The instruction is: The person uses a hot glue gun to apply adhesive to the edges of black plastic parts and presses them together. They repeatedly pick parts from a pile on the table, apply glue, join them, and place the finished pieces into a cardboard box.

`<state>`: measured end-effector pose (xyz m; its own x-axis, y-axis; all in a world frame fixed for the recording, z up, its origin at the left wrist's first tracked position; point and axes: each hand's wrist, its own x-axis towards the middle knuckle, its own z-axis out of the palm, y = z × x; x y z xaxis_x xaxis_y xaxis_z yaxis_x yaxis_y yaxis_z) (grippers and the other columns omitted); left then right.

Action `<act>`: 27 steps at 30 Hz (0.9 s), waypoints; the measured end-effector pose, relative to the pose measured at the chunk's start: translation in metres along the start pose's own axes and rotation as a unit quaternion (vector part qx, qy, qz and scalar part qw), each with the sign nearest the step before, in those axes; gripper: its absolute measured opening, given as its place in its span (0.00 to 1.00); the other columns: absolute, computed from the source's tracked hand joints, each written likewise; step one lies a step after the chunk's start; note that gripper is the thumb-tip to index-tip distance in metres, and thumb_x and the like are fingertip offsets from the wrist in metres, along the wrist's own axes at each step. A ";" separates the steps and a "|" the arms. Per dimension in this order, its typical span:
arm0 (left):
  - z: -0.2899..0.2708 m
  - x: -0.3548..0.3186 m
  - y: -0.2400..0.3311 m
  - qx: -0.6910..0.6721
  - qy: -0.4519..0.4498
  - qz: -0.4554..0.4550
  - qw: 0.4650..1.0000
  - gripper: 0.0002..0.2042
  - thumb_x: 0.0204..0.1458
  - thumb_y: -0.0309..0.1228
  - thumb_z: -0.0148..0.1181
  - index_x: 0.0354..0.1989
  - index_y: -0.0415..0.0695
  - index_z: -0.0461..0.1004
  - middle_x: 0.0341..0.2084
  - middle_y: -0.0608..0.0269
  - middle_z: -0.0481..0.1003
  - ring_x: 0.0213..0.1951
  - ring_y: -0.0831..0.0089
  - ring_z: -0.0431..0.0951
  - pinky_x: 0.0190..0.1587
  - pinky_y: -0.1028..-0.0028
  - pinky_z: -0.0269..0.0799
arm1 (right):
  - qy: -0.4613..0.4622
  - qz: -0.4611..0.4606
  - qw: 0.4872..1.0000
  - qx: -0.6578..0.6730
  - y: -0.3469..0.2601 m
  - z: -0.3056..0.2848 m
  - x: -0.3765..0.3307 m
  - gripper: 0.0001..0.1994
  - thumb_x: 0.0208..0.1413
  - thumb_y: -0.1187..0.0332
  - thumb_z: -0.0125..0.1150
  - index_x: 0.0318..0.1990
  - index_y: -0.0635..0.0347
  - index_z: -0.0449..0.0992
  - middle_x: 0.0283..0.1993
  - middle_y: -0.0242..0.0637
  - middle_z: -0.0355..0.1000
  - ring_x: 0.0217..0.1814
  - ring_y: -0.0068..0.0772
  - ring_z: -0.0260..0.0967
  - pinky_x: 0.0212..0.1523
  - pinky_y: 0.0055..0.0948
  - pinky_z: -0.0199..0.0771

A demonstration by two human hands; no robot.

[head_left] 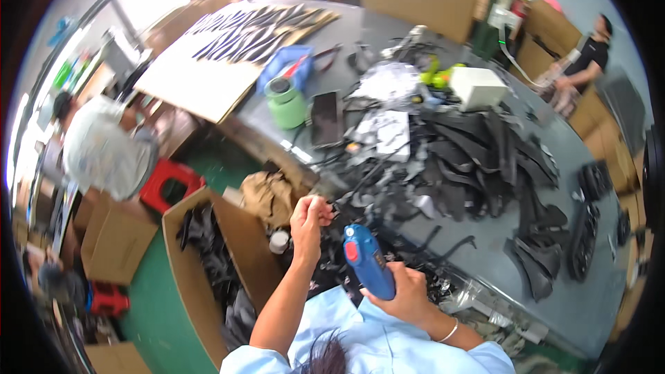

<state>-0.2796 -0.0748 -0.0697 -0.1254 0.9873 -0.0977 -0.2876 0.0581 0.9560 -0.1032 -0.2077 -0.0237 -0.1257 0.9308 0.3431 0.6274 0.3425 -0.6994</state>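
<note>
My right hand (409, 296) is wrapped round a blue handheld power tool (368, 263) with a red button, its body pointing away over the near edge of the table. To its left my left hand (309, 218) is closed in a pinch. Something small and dark shows at its fingertips, too blurred to name. Just beyond both hands lie dark fabric scraps (395, 190). A heap of dark grey cut pieces (471, 159) spreads to their right on the grey table (443, 235).
A green bottle (285, 105), a phone (326, 119), a blue basket (298, 59) and a white box (478, 88) stand or lie farther back. At my left is an open carton (194, 291) of dark pieces. People sit at far left and far right.
</note>
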 end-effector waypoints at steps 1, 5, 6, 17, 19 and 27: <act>0.026 0.012 0.001 -0.022 -0.058 0.024 0.998 0.09 0.57 0.34 0.53 0.36 0.40 0.71 0.26 0.64 0.74 0.25 0.80 0.72 0.28 0.81 0.67 | 0.025 0.007 1.000 0.008 0.005 -0.002 -0.003 0.24 0.37 0.59 0.73 0.36 0.64 0.67 0.21 0.42 0.71 0.20 0.41 0.72 0.22 0.34 0.72; 0.130 0.045 0.007 0.137 -0.209 0.001 0.968 0.10 0.56 0.34 0.52 0.38 0.39 0.73 0.30 0.66 0.75 0.30 0.78 0.75 0.32 0.80 0.70 | 0.088 0.040 0.995 0.036 0.018 -0.012 -0.012 0.24 0.38 0.61 0.73 0.35 0.67 0.68 0.22 0.44 0.71 0.20 0.40 0.73 0.21 0.33 0.72; 0.155 0.051 0.004 0.199 -0.239 0.039 0.950 0.10 0.56 0.33 0.52 0.37 0.39 0.74 0.30 0.65 0.75 0.30 0.78 0.75 0.32 0.80 0.70 | 0.100 0.053 0.993 0.040 0.020 -0.017 -0.015 0.23 0.38 0.61 0.74 0.35 0.67 0.68 0.22 0.44 0.72 0.20 0.40 0.73 0.21 0.33 0.73; 0.293 0.140 -0.044 0.602 -0.320 0.326 0.655 0.20 0.45 0.35 0.58 0.49 0.46 0.70 0.47 0.51 0.72 0.56 0.52 0.65 0.58 0.54 0.54 | 0.134 0.174 0.974 0.055 0.046 -0.031 -0.046 0.25 0.40 0.56 0.72 0.35 0.69 0.68 0.24 0.45 0.73 0.24 0.41 0.75 0.26 0.33 0.76; 0.302 0.134 -0.016 0.619 -0.368 0.304 0.623 0.23 0.41 0.37 0.62 0.48 0.45 0.71 0.39 0.49 0.75 0.48 0.54 0.71 0.52 0.58 0.62 | 0.141 0.194 0.969 0.058 0.053 -0.031 -0.051 0.26 0.40 0.56 0.72 0.36 0.69 0.68 0.24 0.45 0.73 0.24 0.42 0.75 0.27 0.33 0.76; 0.218 0.080 0.050 0.457 -0.453 0.032 0.765 0.17 0.40 0.29 0.58 0.41 0.38 0.69 0.29 0.56 0.74 0.31 0.67 0.73 0.34 0.69 0.68 | 0.179 0.237 0.954 0.046 0.059 -0.037 -0.053 0.25 0.37 0.58 0.74 0.34 0.67 0.67 0.24 0.45 0.73 0.25 0.41 0.75 0.29 0.31 0.75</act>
<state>-0.0967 0.0391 0.0308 0.7168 0.6660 -0.2064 0.5274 -0.3242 0.7853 -0.0310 -0.2414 -0.0601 0.4369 0.8860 0.1553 0.4763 -0.0814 -0.8755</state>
